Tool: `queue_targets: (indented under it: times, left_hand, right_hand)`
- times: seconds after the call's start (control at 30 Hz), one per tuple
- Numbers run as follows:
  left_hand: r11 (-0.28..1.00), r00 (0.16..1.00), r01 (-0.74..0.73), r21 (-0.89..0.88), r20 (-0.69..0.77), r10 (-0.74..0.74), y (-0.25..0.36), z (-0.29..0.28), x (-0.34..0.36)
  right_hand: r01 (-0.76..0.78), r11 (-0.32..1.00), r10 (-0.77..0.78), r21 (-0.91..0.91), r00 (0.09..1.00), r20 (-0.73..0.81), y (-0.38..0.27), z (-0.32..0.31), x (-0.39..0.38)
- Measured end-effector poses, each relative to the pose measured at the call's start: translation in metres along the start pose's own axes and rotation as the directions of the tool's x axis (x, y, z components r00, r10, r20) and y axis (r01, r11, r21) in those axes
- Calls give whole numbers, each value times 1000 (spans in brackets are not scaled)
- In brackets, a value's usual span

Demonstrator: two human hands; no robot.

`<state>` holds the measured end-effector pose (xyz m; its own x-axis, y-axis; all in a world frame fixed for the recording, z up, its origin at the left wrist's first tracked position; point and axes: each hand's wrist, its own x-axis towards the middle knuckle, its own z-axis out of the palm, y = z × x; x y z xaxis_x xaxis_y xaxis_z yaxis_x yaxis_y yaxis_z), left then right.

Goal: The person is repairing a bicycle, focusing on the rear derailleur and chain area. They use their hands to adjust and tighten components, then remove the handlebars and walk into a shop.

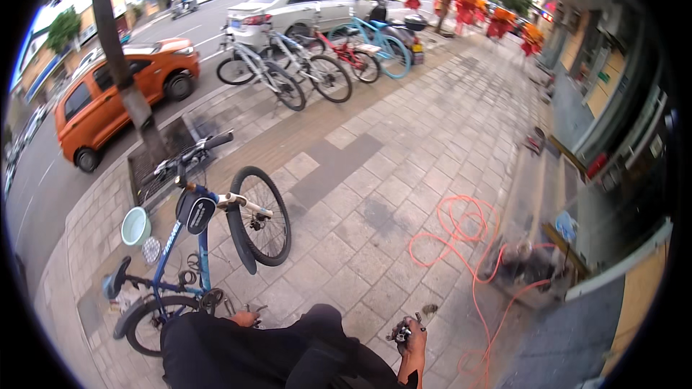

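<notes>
My right hand (pixel 414 341), dark with grime, is closed round a small metal part (pixel 402 328), silver and black; its exact kind I cannot make out. Only part of my left hand (pixel 246 318) shows past my dark clothing, low beside the crank of a blue bicycle (pixel 204 251). Its fingers look closed near a thin greyish piece, too small to name. The bicycle stands on the paving to my left, front wheel (pixel 261 216) turned toward me, with a black bag (pixel 195 213) on its frame. A small round greyish thing (pixel 429 309) lies on the paving by my right hand.
An orange hose (pixel 461 248) lies in loops at the right, leading to a dark machine (pixel 530 268) by the shop steps. A pale green basin (pixel 135 226) sits left of the bicycle, near a tree (pixel 124 75). Parked bicycles (pixel 317 72) and cars line the kerb.
</notes>
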<state>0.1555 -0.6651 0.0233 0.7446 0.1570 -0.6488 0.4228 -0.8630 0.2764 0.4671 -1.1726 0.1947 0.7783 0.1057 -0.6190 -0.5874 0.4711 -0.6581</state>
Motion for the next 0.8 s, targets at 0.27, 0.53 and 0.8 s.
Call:
queue_targets:
  times: [0.27,0.53,0.8]
  left_hand:
    - [822,924,369,-434,76,-375,119,76,36]
    - [97,790,489,-867,393,-472,290,-225,356]
    - [364,944,-25,-931,-141,-297,496,-566,677]
  right_hand:
    - [-82,982,110,-169,981,160,-123,56,179]
    - [47,994,-44,-97,998,33,-284,71,324]
    - [128,988,-118,89,987,-113,-382,69,456]
